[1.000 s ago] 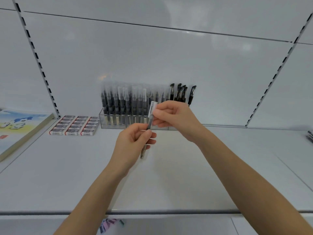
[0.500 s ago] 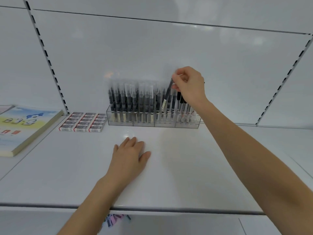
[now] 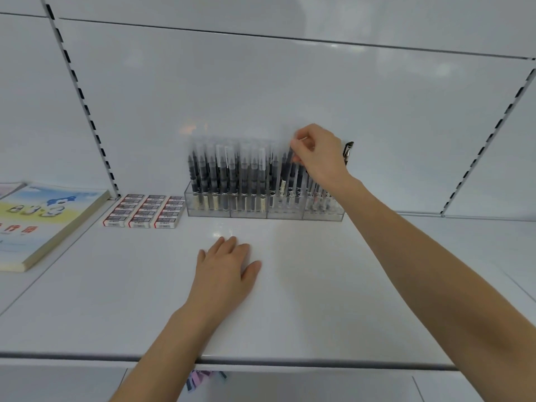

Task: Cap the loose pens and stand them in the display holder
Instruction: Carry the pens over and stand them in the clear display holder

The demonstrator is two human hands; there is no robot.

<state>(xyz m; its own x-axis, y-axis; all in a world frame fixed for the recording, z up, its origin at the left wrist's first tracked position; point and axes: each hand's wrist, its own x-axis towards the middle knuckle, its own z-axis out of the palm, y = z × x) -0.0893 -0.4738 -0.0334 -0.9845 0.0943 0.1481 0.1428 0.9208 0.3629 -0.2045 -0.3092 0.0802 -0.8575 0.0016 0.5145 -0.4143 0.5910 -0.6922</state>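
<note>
A clear display holder (image 3: 249, 213) stands at the back of the white shelf (image 3: 304, 300), filled with several upright capped pens (image 3: 223, 172). My right hand (image 3: 317, 153) is above the holder's right half and pinches the top of a capped pen (image 3: 287, 172) that stands in a slot among the others. My left hand (image 3: 224, 269) rests flat on the shelf in front of the holder, fingers straight, holding nothing. A black clip pen (image 3: 348, 152) shows just right of my right hand.
Several boxed erasers (image 3: 145, 211) lie in rows left of the holder. A thick book (image 3: 43, 221) lies at the far left. Slotted uprights (image 3: 84, 103) run up the white back wall. The shelf's front edge (image 3: 261, 360) is near my forearms.
Both hands held the pen together a second ago. My left hand has dropped flat onto the shelf, and my right hand has carried the capped pen to the holder and lowered it into a slot.
</note>
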